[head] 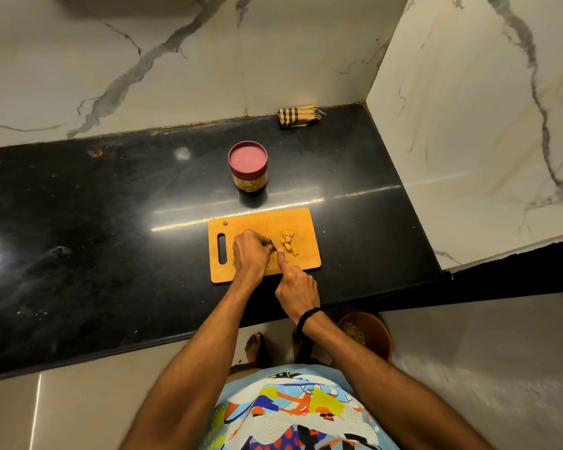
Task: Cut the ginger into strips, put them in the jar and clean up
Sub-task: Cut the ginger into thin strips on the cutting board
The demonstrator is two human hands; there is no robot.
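Jar [247, 170] stands behind the board [301, 227], cloth [298, 116] in the far corner. My right fingers [281, 259] grasp the knife [273, 243]; left fingers [259, 243] curl, on what I cannot tell. Open worktop [111, 222] spreads left.

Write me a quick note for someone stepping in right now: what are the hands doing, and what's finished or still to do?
Left hand: fingers curled down on the orange wooden cutting board beside the blade; what it holds is hidden.
Right hand: grips the steel knife, forefinger along its back.
Done: a small heap of yellow cut ginger pieces lies right of the blade.
To do: finish cutting, open the clear jar with the red lid, closed behind the board, fill it, clean up.
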